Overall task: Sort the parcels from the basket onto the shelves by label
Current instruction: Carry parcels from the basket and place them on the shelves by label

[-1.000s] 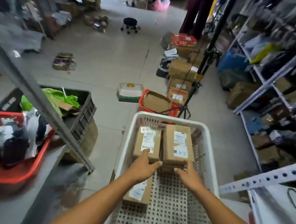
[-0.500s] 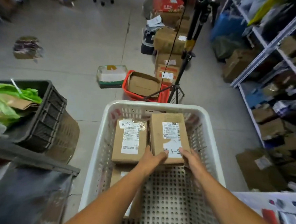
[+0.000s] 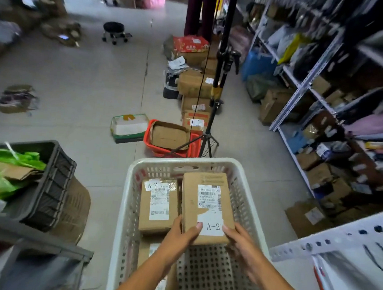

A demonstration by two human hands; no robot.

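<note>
While both hands clamp its near end, the left hand with thumb on top and the right hand at the corner, the cardboard parcel marked A-2 sits tilted in the white basket. It looks stiff, light and grippy; holding the side edges seems safest.

Dim indoors, evenly lit, brightest on the pale floor around eleven o'clock. Deep shadow across the shelves from one to three o'clock, contents hard to make out there. Soft shade only under the basket rim, no hard glare. Strong wide-angle bending at the edges. Smeared blur at seven and five o'clock; printed labels at centre readable, fairly sharp.
</note>
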